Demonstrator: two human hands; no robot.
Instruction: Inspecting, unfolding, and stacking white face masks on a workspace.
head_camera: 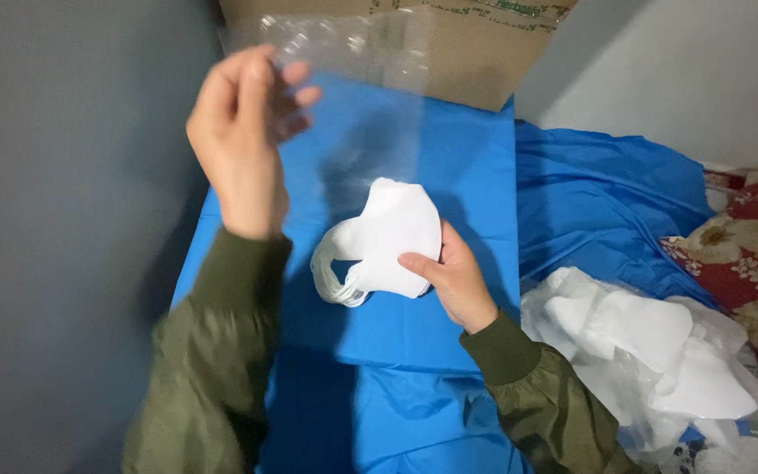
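While the left hand (237,132) pinches a clear plastic bag (353,96) aloft, right hand (454,276) fingers grasping white mask stack (388,241), blue surface (475,167) beneath.

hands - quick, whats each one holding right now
Left hand: closed, pinching the top of a clear plastic bag, raised.
Right hand: closed on a stack of white masks above the blue sheet.

You have one view only, from the camera on your head: it looks steeply down and forward, close over the blue sheet (449,167) (no second view overlaps it).
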